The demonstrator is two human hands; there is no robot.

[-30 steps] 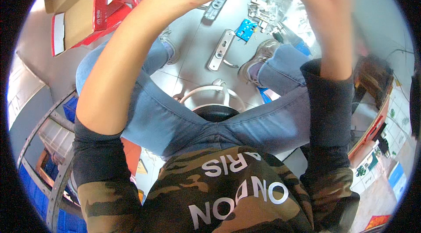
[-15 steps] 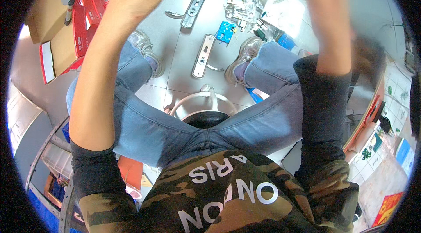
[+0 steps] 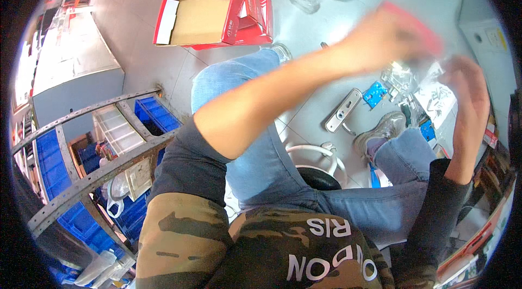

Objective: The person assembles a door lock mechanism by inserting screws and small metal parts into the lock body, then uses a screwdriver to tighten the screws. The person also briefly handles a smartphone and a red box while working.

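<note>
1 blurred red item (image 3: 417, 28) clamped in left hand (image 3: 383, 40) | right hand (image 3: 466, 81): blurred, cannot tell | floor (image 3: 310, 112): 1 silver handle plate (image 3: 343, 109)

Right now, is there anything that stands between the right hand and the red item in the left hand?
Nothing visible: a small gap lies between the red item in the left hand and the right hand. This area is blurred, so something thin or clear cannot be excluded.

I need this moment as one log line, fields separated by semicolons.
left hand: holding blurred red object; right hand: nearby, grip unclear; floor: handle plate, blue part
</note>
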